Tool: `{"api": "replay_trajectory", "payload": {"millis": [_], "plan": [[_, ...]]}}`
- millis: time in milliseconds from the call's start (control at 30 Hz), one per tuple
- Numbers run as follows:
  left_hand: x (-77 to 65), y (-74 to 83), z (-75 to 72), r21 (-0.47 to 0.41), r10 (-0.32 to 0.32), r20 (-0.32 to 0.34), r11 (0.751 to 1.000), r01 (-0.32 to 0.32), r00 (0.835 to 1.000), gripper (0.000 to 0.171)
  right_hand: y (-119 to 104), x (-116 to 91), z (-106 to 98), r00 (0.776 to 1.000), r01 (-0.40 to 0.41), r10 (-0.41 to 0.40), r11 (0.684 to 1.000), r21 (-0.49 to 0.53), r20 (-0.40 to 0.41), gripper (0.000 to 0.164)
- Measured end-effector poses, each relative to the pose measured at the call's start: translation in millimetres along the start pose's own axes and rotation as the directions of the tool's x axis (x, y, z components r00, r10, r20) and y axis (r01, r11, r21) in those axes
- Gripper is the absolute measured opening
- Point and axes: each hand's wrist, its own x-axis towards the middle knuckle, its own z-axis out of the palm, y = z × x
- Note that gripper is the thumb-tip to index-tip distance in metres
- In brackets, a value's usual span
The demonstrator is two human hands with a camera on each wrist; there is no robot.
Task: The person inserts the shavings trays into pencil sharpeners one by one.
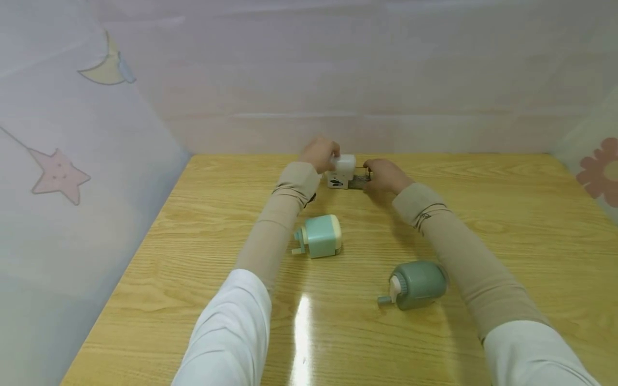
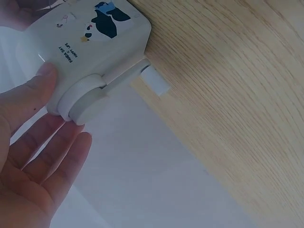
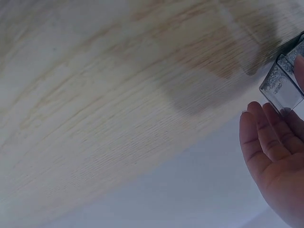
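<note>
At the far edge of the table, a white crank pencil sharpener (image 1: 344, 164) with a panda print stands close to the wall. My left hand (image 1: 319, 153) holds it around its crank end; in the left wrist view the thumb lies on the body, fingers under the round collar, beside the crank handle (image 2: 155, 80). A see-through shavings drawer (image 1: 359, 180) sticks out of the sharpener's right side, with grey shavings in it. My right hand (image 1: 385, 176) pinches its outer end, thumb on one side and fingers on the other, as the right wrist view shows.
A mint-green crank sharpener (image 1: 321, 236) lies mid-table, near the left forearm. Closer to me, a dark green one (image 1: 422, 284) lies beside the right forearm. Pale cloth walls (image 1: 367, 86) rise behind the wooden table (image 1: 203, 279) and at its sides.
</note>
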Motion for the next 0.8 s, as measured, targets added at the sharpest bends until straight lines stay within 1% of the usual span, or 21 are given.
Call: {"api": "replay_trajectory", "payload": {"millis": [167,433,800], "plan": [[-2.4,2.7,-1.7,0.001,-0.005,0.005,1.0,0.005,1.0,0.036,-1.4,-0.8,0.3,1.0,0.007,-0.007,1.0,0.008,-0.008,0.065],[-5.7,4.0,-3.8,0.004,0.011,0.004,1.0,-0.011,1.0,0.035,-1.9,0.6,1.0,1.0,0.015,-0.015,1.0,0.02,-0.013,0.066],[-2.9,4.6,-2.4,0.034,0.011,0.01,0.999,-0.011,1.0,0.036,-4.9,3.6,1.9,1.0,0.021,-0.02,1.0,0.016,-0.024,0.065]]}}
